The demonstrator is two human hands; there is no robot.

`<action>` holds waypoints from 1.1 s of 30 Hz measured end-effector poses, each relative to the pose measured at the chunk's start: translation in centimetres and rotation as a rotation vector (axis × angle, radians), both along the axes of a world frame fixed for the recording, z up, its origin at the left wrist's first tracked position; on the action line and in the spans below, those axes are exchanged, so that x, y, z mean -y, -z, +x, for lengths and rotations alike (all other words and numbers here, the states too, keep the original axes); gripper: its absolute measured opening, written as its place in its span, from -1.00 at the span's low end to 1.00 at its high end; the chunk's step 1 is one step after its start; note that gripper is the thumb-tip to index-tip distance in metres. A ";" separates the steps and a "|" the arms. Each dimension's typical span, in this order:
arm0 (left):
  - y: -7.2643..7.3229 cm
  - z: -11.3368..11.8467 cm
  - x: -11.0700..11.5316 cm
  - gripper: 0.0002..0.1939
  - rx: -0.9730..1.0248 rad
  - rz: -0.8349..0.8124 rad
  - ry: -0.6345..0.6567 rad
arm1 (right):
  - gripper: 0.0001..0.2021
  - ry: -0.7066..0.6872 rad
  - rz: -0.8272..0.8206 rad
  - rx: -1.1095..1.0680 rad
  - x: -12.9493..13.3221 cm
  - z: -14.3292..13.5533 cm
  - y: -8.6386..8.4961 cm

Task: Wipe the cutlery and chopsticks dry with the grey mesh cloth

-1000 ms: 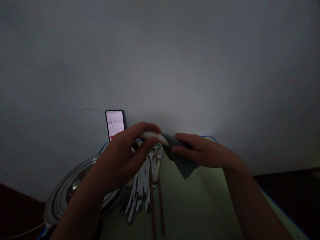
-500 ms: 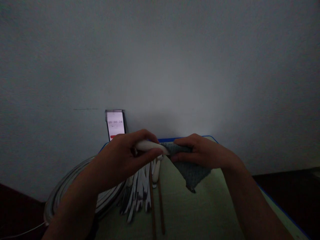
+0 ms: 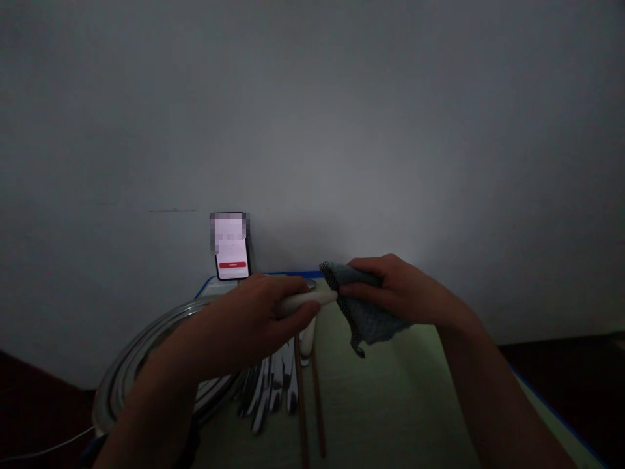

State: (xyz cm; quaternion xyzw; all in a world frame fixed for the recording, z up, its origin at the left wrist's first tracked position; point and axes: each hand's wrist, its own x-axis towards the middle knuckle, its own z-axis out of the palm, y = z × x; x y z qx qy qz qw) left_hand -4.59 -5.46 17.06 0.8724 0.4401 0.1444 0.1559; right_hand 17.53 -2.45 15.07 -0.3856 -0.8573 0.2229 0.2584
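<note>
My left hand (image 3: 266, 306) is closed around a smooth white handle (image 3: 307, 301), its tapered end pointing right. The kind of utensil is hard to tell, as my palm and fingers hide the rest. My right hand (image 3: 390, 290) pinches a grey-blue cloth (image 3: 378, 319) with a dark mesh edge, which hangs below the fingers. The handle's tip reaches the cloth's edge by my right fingertips; whether they touch is unclear. Beneath my left hand lie several metal cutlery pieces (image 3: 276, 384) and another white-handled utensil (image 3: 307, 339).
Two brown chopsticks (image 3: 317, 407) lie lengthwise on the pale green table (image 3: 385, 404). Stacked round metal trays or plates (image 3: 120, 384) stand at the left, partly behind my forearm. A lit phone (image 3: 232, 251) leans on the grey wall (image 3: 366, 130) at the back.
The cloth has slipped off the white handle's end and moved slightly right, its mesh edge now showing. The left hand has lowered a little, uncovering the phone's bottom.
</note>
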 end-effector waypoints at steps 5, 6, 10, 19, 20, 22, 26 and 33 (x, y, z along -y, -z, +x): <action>-0.1 0.2 0.2 -0.65 -0.012 -0.048 0.009 | -0.75 0.000 0.001 0.008 0.1 -0.3 -0.1; -0.1 0.2 0.2 -0.64 -0.016 -0.055 0.010 | -0.75 0.000 0.001 0.007 0.1 -0.3 -0.1; -0.1 0.2 0.2 -0.65 -0.011 -0.037 0.004 | -0.73 0.008 -0.018 -0.008 0.1 -0.2 -0.1; 0.1 -0.7 0.0 -0.67 0.017 0.002 -0.028 | -0.66 0.065 -0.051 -0.008 0.0 0.8 0.0; 0.2 -0.8 0.0 -0.68 0.022 0.000 -0.032 | -0.65 0.077 -0.055 -0.004 -0.1 0.8 0.0; 0.2 -0.9 0.0 -0.68 0.030 -0.006 -0.031 | -0.65 0.101 -0.056 -0.001 -0.1 0.6 0.0; 0.4 -0.7 0.1 -0.67 0.014 -0.007 -0.041 | -0.66 0.116 -0.022 -0.040 0.0 0.0 -0.1; 0.2 0.1 0.2 -0.67 0.040 0.000 -0.068 | -0.68 0.086 -0.004 -0.066 0.4 -0.4 -0.2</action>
